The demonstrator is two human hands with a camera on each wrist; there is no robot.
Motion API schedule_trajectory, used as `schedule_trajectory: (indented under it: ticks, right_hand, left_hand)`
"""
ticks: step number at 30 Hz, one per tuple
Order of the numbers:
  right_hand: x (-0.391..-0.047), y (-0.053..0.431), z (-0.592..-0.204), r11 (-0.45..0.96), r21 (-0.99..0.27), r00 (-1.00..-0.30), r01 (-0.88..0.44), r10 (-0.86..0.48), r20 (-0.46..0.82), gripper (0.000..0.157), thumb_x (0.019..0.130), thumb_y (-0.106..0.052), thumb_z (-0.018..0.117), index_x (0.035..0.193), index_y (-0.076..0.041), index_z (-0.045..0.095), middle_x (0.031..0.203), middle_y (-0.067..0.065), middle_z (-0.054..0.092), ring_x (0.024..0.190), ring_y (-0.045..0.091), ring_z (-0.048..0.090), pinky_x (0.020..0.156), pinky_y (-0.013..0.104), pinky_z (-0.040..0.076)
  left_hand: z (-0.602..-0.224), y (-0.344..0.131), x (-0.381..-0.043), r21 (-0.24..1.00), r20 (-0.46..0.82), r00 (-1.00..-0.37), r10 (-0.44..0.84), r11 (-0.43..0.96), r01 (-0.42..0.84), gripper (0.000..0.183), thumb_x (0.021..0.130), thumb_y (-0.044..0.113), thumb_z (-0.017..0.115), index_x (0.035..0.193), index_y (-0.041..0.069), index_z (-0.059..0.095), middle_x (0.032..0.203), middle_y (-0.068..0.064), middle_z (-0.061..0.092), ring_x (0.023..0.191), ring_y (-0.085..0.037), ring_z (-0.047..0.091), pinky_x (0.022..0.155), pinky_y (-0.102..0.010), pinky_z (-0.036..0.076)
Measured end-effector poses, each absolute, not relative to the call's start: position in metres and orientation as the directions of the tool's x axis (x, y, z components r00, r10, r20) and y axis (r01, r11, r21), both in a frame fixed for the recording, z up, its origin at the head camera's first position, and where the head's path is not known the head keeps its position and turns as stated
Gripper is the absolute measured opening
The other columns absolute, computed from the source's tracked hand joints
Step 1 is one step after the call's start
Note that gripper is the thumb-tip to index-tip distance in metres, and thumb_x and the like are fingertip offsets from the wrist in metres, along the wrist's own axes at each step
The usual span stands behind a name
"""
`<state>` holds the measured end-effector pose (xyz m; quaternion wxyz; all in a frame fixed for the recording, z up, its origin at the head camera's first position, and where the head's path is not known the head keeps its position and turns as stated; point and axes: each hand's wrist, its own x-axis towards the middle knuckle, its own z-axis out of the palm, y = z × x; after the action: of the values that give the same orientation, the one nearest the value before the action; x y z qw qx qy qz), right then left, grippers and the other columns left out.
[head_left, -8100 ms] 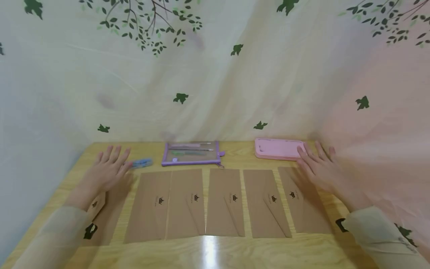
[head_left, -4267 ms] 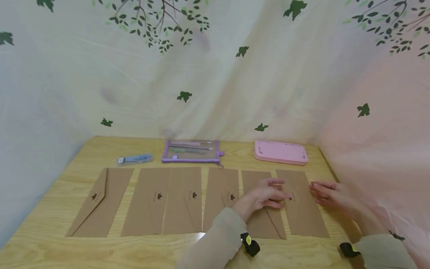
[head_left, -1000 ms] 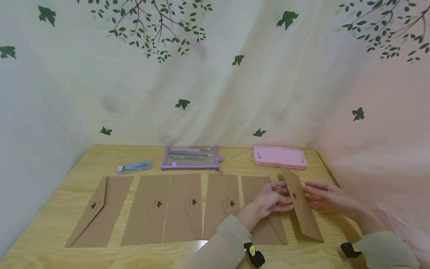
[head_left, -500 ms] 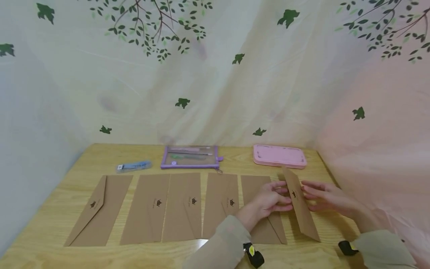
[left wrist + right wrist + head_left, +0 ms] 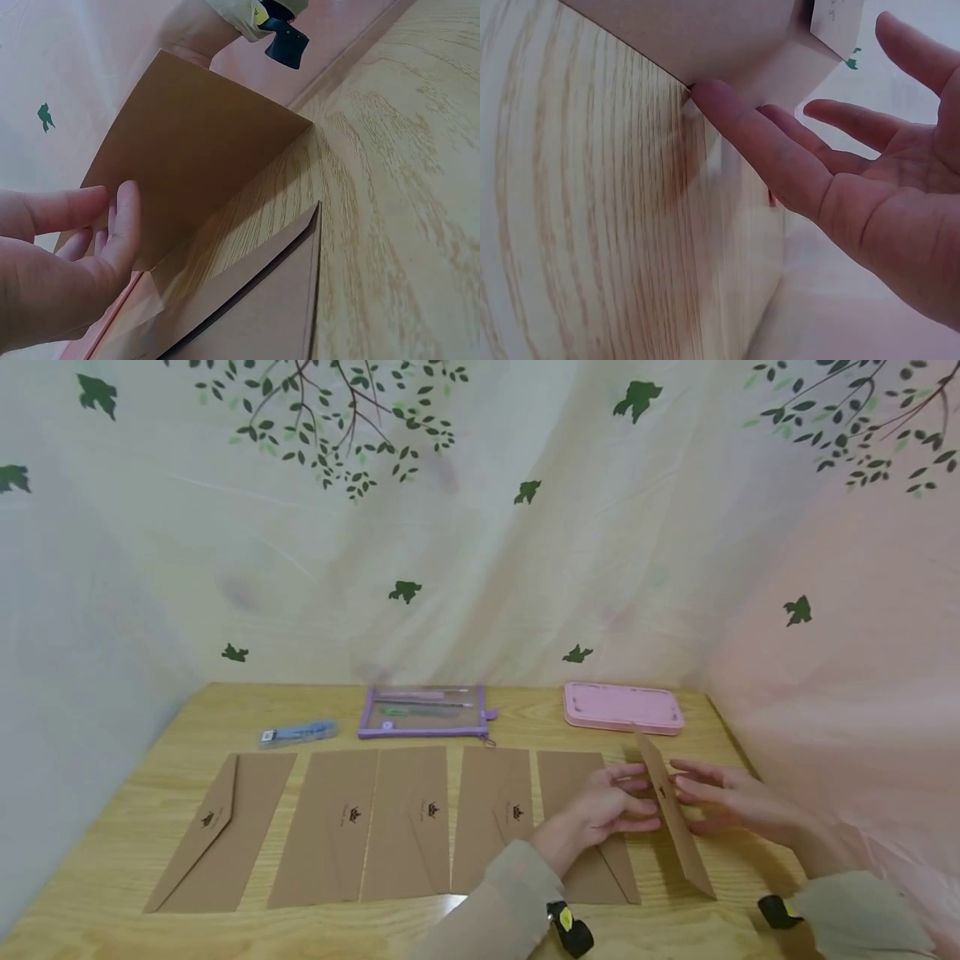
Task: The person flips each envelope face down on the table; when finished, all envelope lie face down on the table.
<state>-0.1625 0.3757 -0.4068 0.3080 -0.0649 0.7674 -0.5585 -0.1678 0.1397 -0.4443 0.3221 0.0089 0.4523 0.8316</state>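
A brown kraft envelope (image 5: 686, 852) with a small black crown print stands tilted up on its long edge at the right end of a row, between my two hands. My left hand (image 5: 592, 814) is on its left side, fingers extended and fingertips at the paper. My right hand (image 5: 731, 802) is on the other side; in the right wrist view its extended fingers (image 5: 772, 154) reach to the envelope's lower edge at the table. In the left wrist view the envelope's plain face (image 5: 187, 135) shows. Another envelope (image 5: 611, 881) lies flat below my left forearm, partly hidden.
Several more brown envelopes (image 5: 322, 827) lie flat in the row to the left. Behind them are a blue pen-like item in clear packaging (image 5: 300, 732), a clear zip pouch with purple trim (image 5: 423, 732) holding pens, and a pink case (image 5: 622, 708). Patterned curtains (image 5: 480, 568) surround the wooden table (image 5: 225, 939).
Both hands went from resting apart to either side of the rightmost envelope, which rose from flat onto its edge. Over the last second it has turned slightly more upright.
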Motion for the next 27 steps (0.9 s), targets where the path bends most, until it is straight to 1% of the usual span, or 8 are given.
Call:
schedule_trajectory:
  ticks: [3,6,9,11,14,18,23,27]
  right_hand:
    - [-0.162,0.376,-0.403,0.374,-0.900,-0.802,0.225,-0.454,-0.389,0.072,0.111,-0.028,0.043,0.158,0.008,0.002,0.161,0.036,0.001,0.142,0.054,0.022,0.095,0.055,0.054]
    - [-0.161,0.375,-0.403,0.372,-0.900,-0.802,0.228,-0.453,-0.390,0.072,0.110,-0.026,0.045,0.159,0.007,0.003,0.162,0.034,-0.001,0.143,0.050,0.023,0.093,0.055,0.055]
    - [-0.160,0.374,-0.403,0.366,-0.901,-0.797,0.233,-0.459,-0.393,0.073,0.110,-0.025,0.046,0.159,0.006,0.002,0.163,0.033,-0.006,0.143,0.049,0.018,0.092,0.056,0.055]
    - [-0.159,0.372,-0.403,0.366,-0.901,-0.793,0.231,-0.466,-0.393,0.072,0.110,-0.024,0.045,0.160,0.004,0.001,0.162,0.034,-0.006,0.143,0.049,0.016,0.091,0.056,0.056]
    - [-0.158,0.370,-0.402,0.376,-0.904,-0.793,0.203,-0.479,-0.377,0.071,0.110,-0.023,0.046,0.160,0.002,0.003,0.162,0.036,-0.002,0.142,0.048,0.023,0.089,0.055,0.057]
    - [-0.159,0.368,-0.402,0.380,-0.912,-0.796,0.157,-0.498,-0.345,0.069,0.109,-0.021,0.047,0.161,0.001,0.006,0.162,0.036,0.003,0.137,0.040,0.036,0.088,0.053,0.058]
    - [-0.160,0.366,-0.404,0.359,-0.923,-0.791,0.138,-0.521,-0.321,0.067,0.109,-0.018,0.046,0.161,-0.001,0.008,0.159,0.038,0.008,0.132,0.037,0.045,0.087,0.054,0.058]
    - [-0.159,0.364,-0.404,0.356,-0.927,-0.790,0.121,-0.531,-0.307,0.066,0.109,-0.018,0.046,0.161,-0.001,0.009,0.159,0.038,0.012,0.130,0.035,0.050,0.087,0.053,0.058]
  left_hand:
    - [-0.442,0.142,-0.170,0.762,-0.267,-0.787,0.556,-0.378,-0.526,0.059,0.084,-0.027,0.057,0.134,0.004,0.060,0.118,-0.013,0.058,0.098,-0.034,0.065,0.087,-0.050,0.059]
    - [-0.441,0.143,-0.171,0.771,-0.262,-0.786,0.560,-0.368,-0.519,0.058,0.084,-0.027,0.056,0.133,0.005,0.061,0.118,-0.012,0.059,0.099,-0.034,0.064,0.087,-0.051,0.059]
    - [-0.440,0.142,-0.171,0.775,-0.264,-0.782,0.565,-0.359,-0.521,0.059,0.084,-0.027,0.055,0.132,0.006,0.063,0.119,-0.011,0.060,0.098,-0.032,0.064,0.087,-0.052,0.058]
    - [-0.440,0.141,-0.171,0.776,-0.265,-0.779,0.568,-0.354,-0.522,0.060,0.083,-0.028,0.055,0.132,0.007,0.063,0.120,-0.011,0.059,0.098,-0.032,0.064,0.087,-0.052,0.058]
    - [-0.441,0.140,-0.171,0.782,-0.264,-0.780,0.567,-0.348,-0.517,0.063,0.082,-0.028,0.054,0.132,0.008,0.064,0.120,-0.011,0.059,0.100,-0.032,0.064,0.087,-0.051,0.059]
    - [-0.441,0.139,-0.171,0.795,-0.257,-0.784,0.565,-0.339,-0.504,0.066,0.079,-0.029,0.054,0.132,0.010,0.064,0.121,-0.011,0.060,0.100,-0.029,0.065,0.087,-0.051,0.058]
    - [-0.440,0.139,-0.170,0.806,-0.255,-0.790,0.558,-0.328,-0.492,0.064,0.080,-0.028,0.056,0.132,0.010,0.065,0.123,-0.010,0.062,0.101,-0.028,0.066,0.090,-0.051,0.057]
    - [-0.442,0.138,-0.170,0.816,-0.257,-0.793,0.552,-0.316,-0.484,0.061,0.082,-0.025,0.058,0.131,0.010,0.066,0.122,-0.008,0.065,0.099,-0.026,0.067,0.090,-0.049,0.058]
